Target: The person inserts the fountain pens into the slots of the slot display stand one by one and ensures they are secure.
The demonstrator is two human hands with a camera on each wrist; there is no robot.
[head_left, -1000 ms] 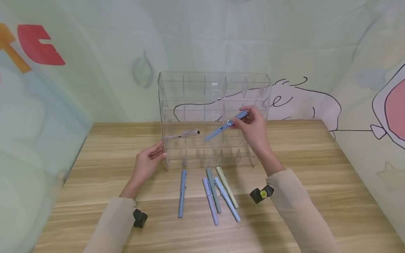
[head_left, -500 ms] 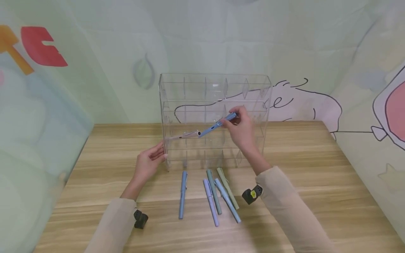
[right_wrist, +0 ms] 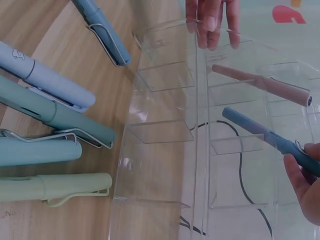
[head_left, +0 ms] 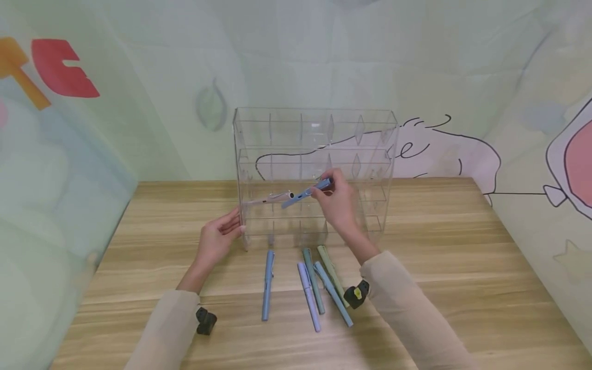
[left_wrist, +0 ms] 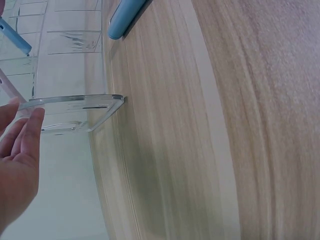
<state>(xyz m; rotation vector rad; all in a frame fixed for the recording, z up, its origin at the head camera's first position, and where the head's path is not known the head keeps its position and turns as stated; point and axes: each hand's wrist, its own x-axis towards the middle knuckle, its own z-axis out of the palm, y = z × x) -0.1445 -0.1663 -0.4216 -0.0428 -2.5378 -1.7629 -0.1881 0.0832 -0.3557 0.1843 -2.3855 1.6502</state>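
The table point(head_left: 152, 246) is wood-grained. Left hand point(head_left: 216, 239) grips the clear organizer point(head_left: 287, 163); right hand point(head_left: 339, 205) pinches a blue pen point(head_left: 300, 196).

Wood-grain table point(head_left: 439, 226), red letter point(head_left: 52, 68), printed balloon point(head_left: 580, 156)

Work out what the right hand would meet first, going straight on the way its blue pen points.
Probably the clear organizer: the blue pen in the right hand slants down toward its left side. Depth is hard to judge, so which part comes first is unclear.
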